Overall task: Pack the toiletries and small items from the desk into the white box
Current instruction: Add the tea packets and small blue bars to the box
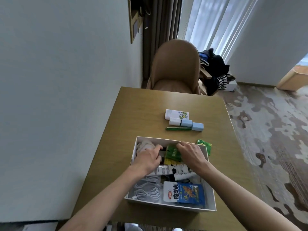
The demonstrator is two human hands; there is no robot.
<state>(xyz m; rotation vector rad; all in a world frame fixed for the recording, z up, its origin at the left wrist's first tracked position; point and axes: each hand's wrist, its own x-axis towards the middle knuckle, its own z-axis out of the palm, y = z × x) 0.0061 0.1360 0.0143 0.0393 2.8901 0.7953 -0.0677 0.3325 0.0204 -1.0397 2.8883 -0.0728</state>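
The white box (211,195) stands open on the wooden desk (133,114). Both my hands are inside its far half. My right hand (190,154) pinches the top of a green packet (173,153) standing in the box. My left hand (148,157) reaches in beside it, its fingertips on a dark item that I cannot make out. The box also holds a white coiled cable (146,189), a black-and-white tube (168,170) and a blue and white snack bag (185,192). Another green sachet (205,145) lies just outside the box's far right corner.
Farther back on the desk lie a white flat carton (176,114), a small white case (175,122), two pale blue cases (193,125) and a green pen-like stick (178,128). A tan chair (175,67) stands behind the desk, with clothes piled to its right.
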